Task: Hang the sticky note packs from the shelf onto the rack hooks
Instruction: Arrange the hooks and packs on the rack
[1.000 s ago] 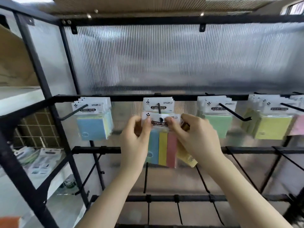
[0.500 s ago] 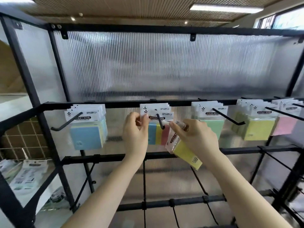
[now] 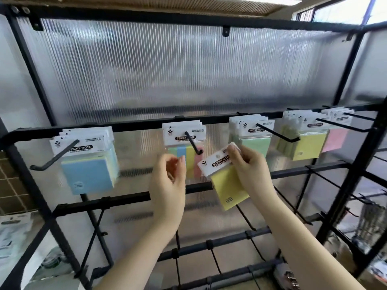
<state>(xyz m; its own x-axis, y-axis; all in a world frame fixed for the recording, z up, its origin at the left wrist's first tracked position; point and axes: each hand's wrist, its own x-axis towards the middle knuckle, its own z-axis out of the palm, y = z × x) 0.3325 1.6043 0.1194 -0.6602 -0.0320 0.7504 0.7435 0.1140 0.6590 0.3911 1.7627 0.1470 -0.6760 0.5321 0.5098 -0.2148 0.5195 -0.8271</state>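
Observation:
My right hand grips a yellow sticky note pack by its white header card, tilted, just right of the middle hook. A multicolour striped pack hangs on that hook. My left hand hovers below it with fingers loosely curled and holds nothing. Other packs hang along the top bar: blue on the left, green, yellow and pink on the right.
The black rack frame has a ribbed translucent back panel. Lower bars carry bare hooks. More packaged goods lie on a white shelf at lower left. A frame post stands at the right.
My left hand let go of the striped pack, which now hangs on the middle hook, and dropped lower. My right hand brought the yellow pack up and forward.

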